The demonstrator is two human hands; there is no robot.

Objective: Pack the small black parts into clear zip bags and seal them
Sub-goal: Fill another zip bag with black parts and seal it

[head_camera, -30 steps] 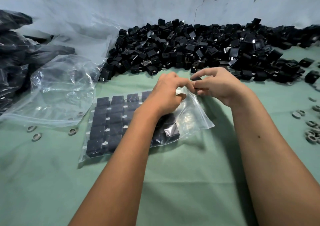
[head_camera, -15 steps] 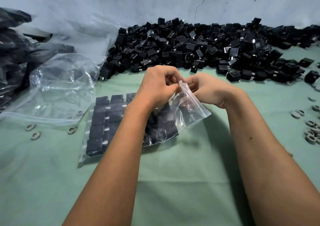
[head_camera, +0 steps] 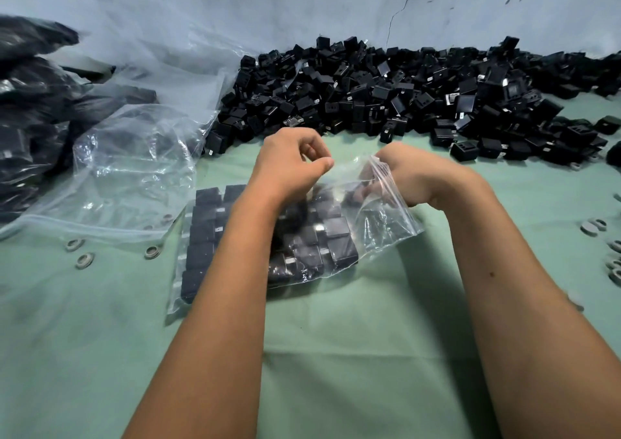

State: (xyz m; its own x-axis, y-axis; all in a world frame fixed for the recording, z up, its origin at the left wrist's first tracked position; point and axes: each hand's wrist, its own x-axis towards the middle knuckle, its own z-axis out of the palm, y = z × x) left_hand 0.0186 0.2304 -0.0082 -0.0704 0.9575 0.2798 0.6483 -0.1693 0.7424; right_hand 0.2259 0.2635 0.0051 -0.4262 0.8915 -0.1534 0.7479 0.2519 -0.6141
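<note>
Since a moment before, both hands drew apart along the bag mouth, my left hand (head_camera: pixel 295 166) pinching its edge, right hand (head_camera: pixel 411 173) gripping the zip bag (head_camera: pixel 379 223), black parts (head_camera: pixel 336 237) inside, on the green bench (head_camera: pixel 353 338), loose pile (head_camera: pixel 403 92) far.

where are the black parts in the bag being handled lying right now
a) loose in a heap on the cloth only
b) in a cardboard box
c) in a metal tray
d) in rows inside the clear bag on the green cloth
d: the black parts sit in neat rows inside the clear zip bag, which lies on the green cloth while the left hand and right hand work at its top edge.
</note>
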